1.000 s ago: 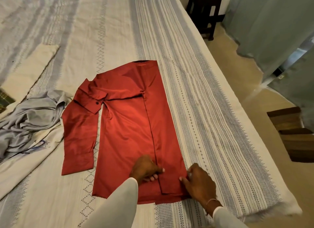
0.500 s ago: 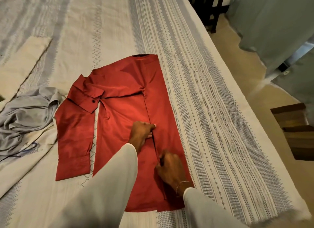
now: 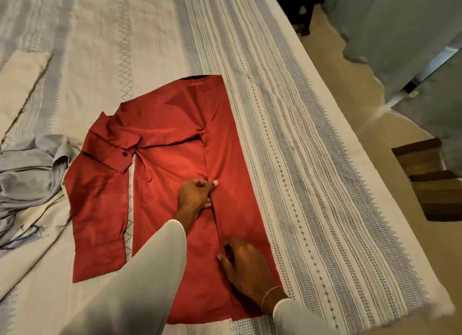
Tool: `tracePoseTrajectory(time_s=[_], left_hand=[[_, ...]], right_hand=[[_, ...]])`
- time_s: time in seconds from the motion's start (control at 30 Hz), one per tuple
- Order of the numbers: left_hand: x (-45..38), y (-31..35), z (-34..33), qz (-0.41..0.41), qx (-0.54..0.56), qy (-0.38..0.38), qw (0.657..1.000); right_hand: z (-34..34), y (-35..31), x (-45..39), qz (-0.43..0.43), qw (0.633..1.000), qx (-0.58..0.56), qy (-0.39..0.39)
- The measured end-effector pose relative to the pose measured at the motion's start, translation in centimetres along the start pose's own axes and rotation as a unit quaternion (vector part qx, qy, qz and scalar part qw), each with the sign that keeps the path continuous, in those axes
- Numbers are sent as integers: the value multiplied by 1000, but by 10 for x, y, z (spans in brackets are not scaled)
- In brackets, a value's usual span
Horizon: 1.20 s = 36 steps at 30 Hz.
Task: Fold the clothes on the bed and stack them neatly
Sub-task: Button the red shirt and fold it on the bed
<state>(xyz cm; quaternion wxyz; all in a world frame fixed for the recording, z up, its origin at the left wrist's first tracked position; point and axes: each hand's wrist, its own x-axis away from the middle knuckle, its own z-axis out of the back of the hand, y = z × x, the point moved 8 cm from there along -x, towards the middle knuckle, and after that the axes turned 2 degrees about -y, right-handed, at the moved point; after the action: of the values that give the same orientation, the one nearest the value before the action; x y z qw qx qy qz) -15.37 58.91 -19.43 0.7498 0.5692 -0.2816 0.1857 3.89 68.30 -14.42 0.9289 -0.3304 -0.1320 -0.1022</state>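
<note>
Both hands sit higher along the folded edge of the red shirt [image 3: 172, 174] than half a second ago; shirt itself unchanged in position. Nearest: right hand [image 3: 246, 267], fingers curled onto the fold line low on the shirt, fingertips [image 3: 226, 249] pressing cloth; whether they pinch the edge, cannot tell. A thin bracelet [image 3: 271, 293] circles that wrist. Beyond those fingers, further up the same fold: left hand [image 3: 196, 194], fingers curled with the thumb [image 3: 212, 184] laid across the edge, gripping the folded flap. Shirt lies flat on the bedspread [image 3: 312, 184], right side folded inward over the body, left sleeve bent down beside the torso, cuff toward the near edge. Left of the left-hand fingers, past the sleeve: crumpled grey garment [image 3: 30, 174], touching the shirt's shoulder. Farther left and beyond: flat cream cloth [image 3: 22, 79]. Far right of the fingers, off the bed: curtain [image 3: 400, 22] and dark stool [image 3: 300, 7].
</note>
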Motion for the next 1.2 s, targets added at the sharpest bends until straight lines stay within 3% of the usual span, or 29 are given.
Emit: tracePoseTrajectory(time_s=[0.13,0.37,0.5,0.6,0.67,0.73,0.8,0.9,1.0,1.2], left_hand=[[-8,15,-8,5,53,-20,998],[-47,56,-22,16,129,-43,991],[-80,65,5,-43,135,60,988],[-82,74,20,-132,11,113,985],[-59,92,16,-228,-145,160,949],[-20,110,-5,-357,-339,200,847],[15,106,-42,-476,-443,131,749],[29,62,-82,-524,-539,-18,659],[21,30,-85,-477,-613,-58,627],[16,33,-93,-406,-641,-95,644]], right_hand=[[11,-3,0,69,991,57,102],[-9,26,8,106,978,162,76],[-10,27,8,90,978,172,71],[-10,28,7,86,979,176,56],[-11,27,7,82,979,179,44],[-11,25,6,81,980,179,42],[-5,22,-1,93,979,174,56],[6,13,-24,136,972,185,53],[-1,14,-25,171,960,223,-2],[-40,24,63,235,937,250,-68]])
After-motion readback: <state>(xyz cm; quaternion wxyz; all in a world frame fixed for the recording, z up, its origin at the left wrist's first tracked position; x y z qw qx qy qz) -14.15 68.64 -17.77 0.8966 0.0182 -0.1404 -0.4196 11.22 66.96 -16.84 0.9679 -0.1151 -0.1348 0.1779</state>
